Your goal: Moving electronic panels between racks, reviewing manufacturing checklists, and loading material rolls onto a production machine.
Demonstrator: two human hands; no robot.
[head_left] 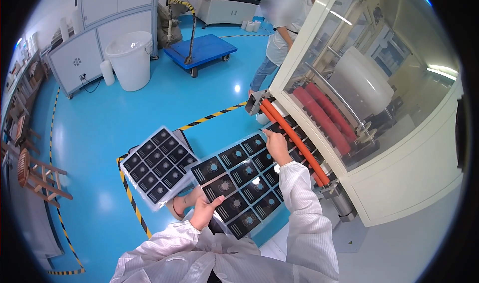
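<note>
A clear plastic sheet (233, 159) with rows of black rectangular panels, each bearing a round mark, stretches out from between orange rollers (295, 139) at the machine's front. My left hand (203, 212) pinches the sheet's near-left edge, thumb on top. My right hand (276, 146) is over the sheet close to the rollers, fingers closed. A small dark tip shows at its fingertips, too small to name. To the left of the sheet lies a stack of similar panelled sheets (160, 164) on a low support, most of which is hidden.
The cream machine (389, 183) with clear windows fills the right side, red rollers (319, 114) inside. Beyond stand a blue platform cart (199, 52), a white bin (128, 63) and a person (279, 48) in a white coat. A wooden stool (37, 176) is at left; striped tape marks the floor.
</note>
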